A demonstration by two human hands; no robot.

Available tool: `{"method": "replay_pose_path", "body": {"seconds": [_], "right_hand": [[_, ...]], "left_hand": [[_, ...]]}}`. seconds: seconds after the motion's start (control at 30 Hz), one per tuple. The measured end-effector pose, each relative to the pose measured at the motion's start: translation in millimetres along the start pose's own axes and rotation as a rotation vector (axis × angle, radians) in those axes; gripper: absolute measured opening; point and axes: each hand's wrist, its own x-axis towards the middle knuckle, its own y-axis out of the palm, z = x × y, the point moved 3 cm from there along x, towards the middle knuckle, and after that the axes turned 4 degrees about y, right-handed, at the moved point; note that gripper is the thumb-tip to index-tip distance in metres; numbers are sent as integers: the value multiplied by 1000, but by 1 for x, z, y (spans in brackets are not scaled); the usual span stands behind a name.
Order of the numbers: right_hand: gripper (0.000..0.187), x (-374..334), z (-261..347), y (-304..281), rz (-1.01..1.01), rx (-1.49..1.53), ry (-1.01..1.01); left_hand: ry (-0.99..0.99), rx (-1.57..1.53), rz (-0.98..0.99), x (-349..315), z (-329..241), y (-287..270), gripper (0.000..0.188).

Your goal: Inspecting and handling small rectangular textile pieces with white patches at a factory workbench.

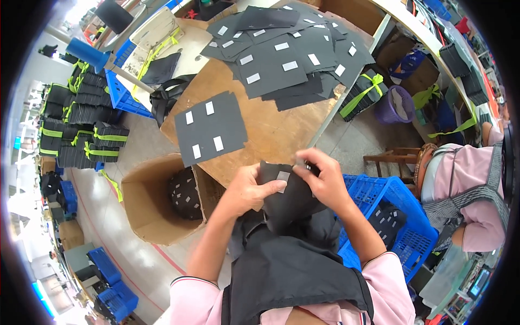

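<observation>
Presently, one black sheet (290, 203) is held just off the near edge of the wooden tabletop (265, 132), fingers of the left hand (245, 189) pinching it, thumb on its one visible pale label (283, 176); fingers of the right hand (322, 176) bend at its upper edge, grip unclear. One squarish sheet (208, 127) with four white patches (218, 143) lies apart, before one overlapping heap (271, 67), uncountable. One cardboard box (140, 214) at left and one blue lattice plastic crate (420, 225) at right flank the person.

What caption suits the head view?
Left hand grips a black sheet, right hand at its edge, before a sheet-strewn table.
</observation>
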Motion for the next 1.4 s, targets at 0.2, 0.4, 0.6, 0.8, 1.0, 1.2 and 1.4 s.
{"method": "replay_pose_path", "body": {"seconds": [0.2, 0.4, 0.6, 0.8, 1.0, 1.2, 1.4], "right_hand": [[30, -29, 10, -1, -282, -334, -301], [29, -34, 2, 4, -176, -440, -358], [31, -18, -24, -15, -246, 67, 70], [18, -18, -59, -12, 344, 531, 512], [17, -18, -38, -3, -55, 82, 192], [31, -43, -5, -8, -257, -299, -164], [29, -42, -12, 1, -194, -417, -254]], "left_hand": [[-127, -179, -135, -12, 30, -8, 30], [-76, -194, -143, -13, 21, -1, 27], [-63, -215, -125, -15, 27, -5, 19], [-36, -187, -278, -4, 47, 4, 27], [-75, -281, -97, -8, 45, 5, 28], [-108, -305, -268, -8, 44, 5, 21], [-85, -289, -257, -10, 37, 8, 19]]}}
